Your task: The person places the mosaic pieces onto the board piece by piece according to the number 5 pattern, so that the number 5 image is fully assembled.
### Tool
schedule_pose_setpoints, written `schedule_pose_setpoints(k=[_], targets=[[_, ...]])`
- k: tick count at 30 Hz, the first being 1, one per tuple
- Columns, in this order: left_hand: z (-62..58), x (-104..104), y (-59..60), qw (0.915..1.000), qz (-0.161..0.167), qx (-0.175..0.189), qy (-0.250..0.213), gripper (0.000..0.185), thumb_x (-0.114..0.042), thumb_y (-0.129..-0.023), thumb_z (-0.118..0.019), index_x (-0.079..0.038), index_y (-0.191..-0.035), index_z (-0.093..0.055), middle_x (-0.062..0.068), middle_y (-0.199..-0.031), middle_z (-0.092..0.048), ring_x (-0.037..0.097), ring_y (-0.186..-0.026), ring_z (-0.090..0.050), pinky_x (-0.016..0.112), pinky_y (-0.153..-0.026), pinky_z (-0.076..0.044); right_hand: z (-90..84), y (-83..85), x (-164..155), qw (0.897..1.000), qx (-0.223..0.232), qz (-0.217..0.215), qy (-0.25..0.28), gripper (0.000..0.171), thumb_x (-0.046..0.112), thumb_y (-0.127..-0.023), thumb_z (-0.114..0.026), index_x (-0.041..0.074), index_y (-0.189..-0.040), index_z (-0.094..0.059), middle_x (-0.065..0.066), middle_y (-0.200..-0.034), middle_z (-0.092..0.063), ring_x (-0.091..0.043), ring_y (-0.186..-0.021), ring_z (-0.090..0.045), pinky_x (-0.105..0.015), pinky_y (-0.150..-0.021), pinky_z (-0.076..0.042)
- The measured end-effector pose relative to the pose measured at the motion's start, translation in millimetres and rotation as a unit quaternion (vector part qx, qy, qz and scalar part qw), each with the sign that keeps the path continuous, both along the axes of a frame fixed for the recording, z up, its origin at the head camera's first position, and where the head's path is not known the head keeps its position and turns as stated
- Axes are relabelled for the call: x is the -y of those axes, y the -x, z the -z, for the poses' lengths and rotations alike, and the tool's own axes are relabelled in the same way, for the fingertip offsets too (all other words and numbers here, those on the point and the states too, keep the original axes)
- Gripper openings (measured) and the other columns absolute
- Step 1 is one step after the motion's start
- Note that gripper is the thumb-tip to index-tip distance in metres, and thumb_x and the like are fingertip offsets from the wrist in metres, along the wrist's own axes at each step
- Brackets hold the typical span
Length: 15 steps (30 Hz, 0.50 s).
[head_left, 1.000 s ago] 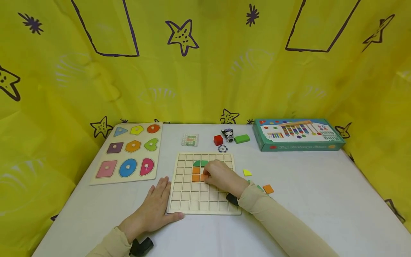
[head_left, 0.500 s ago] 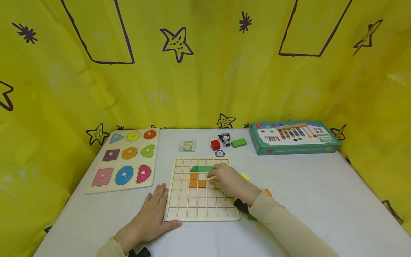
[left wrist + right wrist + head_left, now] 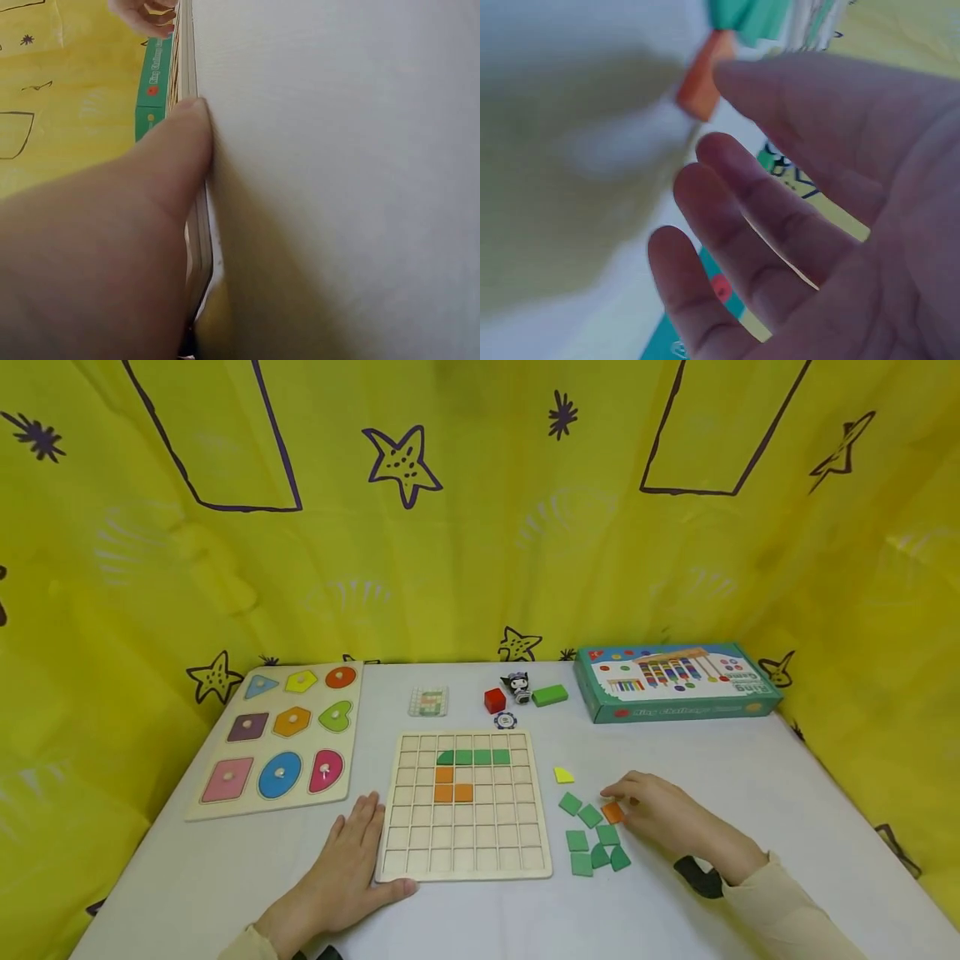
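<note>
My left hand [image 3: 337, 864] lies flat beside the wooden grid board [image 3: 465, 839], its fingers along the left edge and its thumb at the front corner. In the left wrist view the thumb [image 3: 176, 150] rests against the board's edge. On the board, a row of green tiles [image 3: 482, 757] starts with a dark green rounded piece [image 3: 446, 758]; below are three orange tiles [image 3: 444, 792]. To the right of the board, my right hand [image 3: 663, 814] reaches over a loose orange square tile [image 3: 612, 812]. In the right wrist view its thumb overlaps this tile [image 3: 701, 82], with the fingers spread apart.
Several loose green tiles [image 3: 577, 841] and a yellow quarter-round piece [image 3: 563, 775] lie right of the board. Behind stand a pattern card [image 3: 428, 702], red cube [image 3: 494, 700], figurine [image 3: 519, 687], green block [image 3: 550, 695], poker chip [image 3: 506, 720] and game box [image 3: 678, 685]. A shape puzzle [image 3: 288, 777] lies left.
My right hand has left the board, where an orange tile and more of the green row now show, and has moved right to the loose orange tile. The left hand keeps its place at the board.
</note>
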<state>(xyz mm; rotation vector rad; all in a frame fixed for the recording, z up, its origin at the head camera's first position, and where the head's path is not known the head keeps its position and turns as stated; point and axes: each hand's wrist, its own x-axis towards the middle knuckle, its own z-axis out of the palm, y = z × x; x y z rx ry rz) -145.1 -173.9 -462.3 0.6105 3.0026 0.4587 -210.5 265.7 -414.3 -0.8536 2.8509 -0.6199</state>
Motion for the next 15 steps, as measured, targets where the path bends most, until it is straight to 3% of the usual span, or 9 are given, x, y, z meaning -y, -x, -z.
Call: schedule_pose_setpoints(k=[4,9,15], targets=[[-1.1,0.8,-1.4,0.9999,-0.003,0.013,0.004,0.113,-0.078,-0.083,-0.048,0.012,-0.148,-0.026,0.026,-0.156,-0.019,0.041,-0.144,-0.012,0.062,-0.11,-0.015,11.2,-1.1,-3.8,0.999,-0.027,-0.016,0.007,0.027,0.004,-0.081,-0.078,0.01,-0.106,-0.071,0.007,-0.098,-0.057,-0.011,-0.085,-0.053,-0.033,-0.074,-0.05],[-0.5,1.5,-2.6,0.9998,-0.003,0.018,0.009,0.114,-0.078,-0.082,-0.047,0.012,-0.148,-0.025,0.026,-0.156,-0.019,0.041,-0.144,-0.011,0.061,-0.111,-0.014,19.2,-1.2,1.1,0.999,-0.035,0.005,0.005,0.018,0.011,-0.085,-0.077,0.009,-0.1,-0.068,0.006,-0.094,-0.053,-0.01,-0.081,-0.049,-0.031,-0.071,-0.048],[2.0,2.6,-3.4,0.9999,-0.002,0.014,0.007,0.113,-0.077,-0.083,-0.049,0.012,-0.148,-0.025,0.026,-0.156,-0.019,0.041,-0.144,-0.012,0.061,-0.111,-0.014,21.5,-3.8,5.3,0.998,-0.043,0.039,0.007,0.017,0.012,-0.089,-0.072,0.007,-0.103,-0.065,0.005,-0.095,-0.055,-0.01,-0.082,-0.051,-0.033,-0.073,-0.049]])
